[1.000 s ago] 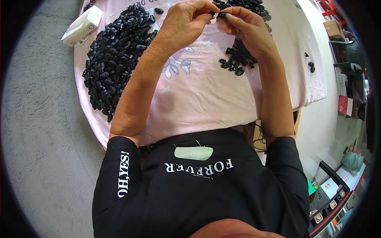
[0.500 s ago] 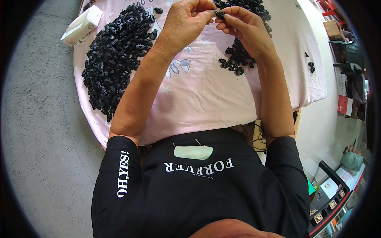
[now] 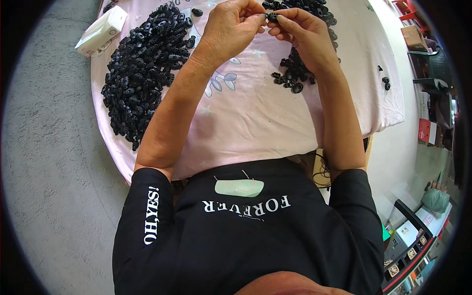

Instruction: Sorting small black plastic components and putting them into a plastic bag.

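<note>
A small black plastic part [image 3: 272,17] is pinched between my two hands above the far side of the table. My right hand [image 3: 307,39] grips it with thumb and fingers. At its left end, the thumb and fingertips of my left hand [image 3: 231,29] press together; whether they hold a second tiny piece there is too small to tell. To the left lies a large heap of black ribbed plastic parts [image 3: 135,81]. Under and beside my right hand spreads another pile of small black pieces [image 3: 295,71], partly hidden by that hand.
A pink patterned cloth [image 3: 255,123] covers the table. On its far left edge rests a white tissue pack [image 3: 103,30]. A few loose black pieces [image 3: 386,82] lie at the right. Beyond, along the right, are a cardboard box [image 3: 414,37] and a dark chair [image 3: 435,66].
The black part between my fingertips has turned slightly and shows more of itself. My hands and arms have otherwise barely moved.
</note>
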### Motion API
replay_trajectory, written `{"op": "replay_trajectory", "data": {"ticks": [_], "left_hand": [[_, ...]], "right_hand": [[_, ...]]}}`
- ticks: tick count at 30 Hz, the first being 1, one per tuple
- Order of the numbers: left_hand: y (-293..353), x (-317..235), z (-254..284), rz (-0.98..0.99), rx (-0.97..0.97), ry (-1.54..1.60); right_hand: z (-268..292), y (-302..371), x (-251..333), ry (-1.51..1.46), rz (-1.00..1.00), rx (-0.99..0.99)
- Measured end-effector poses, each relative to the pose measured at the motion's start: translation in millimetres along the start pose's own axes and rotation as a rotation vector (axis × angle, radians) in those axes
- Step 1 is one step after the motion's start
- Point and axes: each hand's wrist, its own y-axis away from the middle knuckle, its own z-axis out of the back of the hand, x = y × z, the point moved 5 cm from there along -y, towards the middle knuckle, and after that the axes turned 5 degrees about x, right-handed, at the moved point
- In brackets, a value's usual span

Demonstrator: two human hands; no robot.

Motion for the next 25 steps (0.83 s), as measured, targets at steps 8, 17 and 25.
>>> {"op": "replay_trajectory", "data": {"ticks": [8, 17, 25], "left_hand": [[2, -7, 1, -0.043, 0.047, -0.069], [1, -16, 9, -0.02, 0.005, 0.01], [3, -10, 8, 0.043, 0.089, -0.109]], "right_hand": [[-4, -1, -1, -0.024, 0.03, -0.002], [-4, -3, -4, -0.196, 0.039, 0.046], [-7, -2, -2, -0.189, 0.039, 0.065]]}}
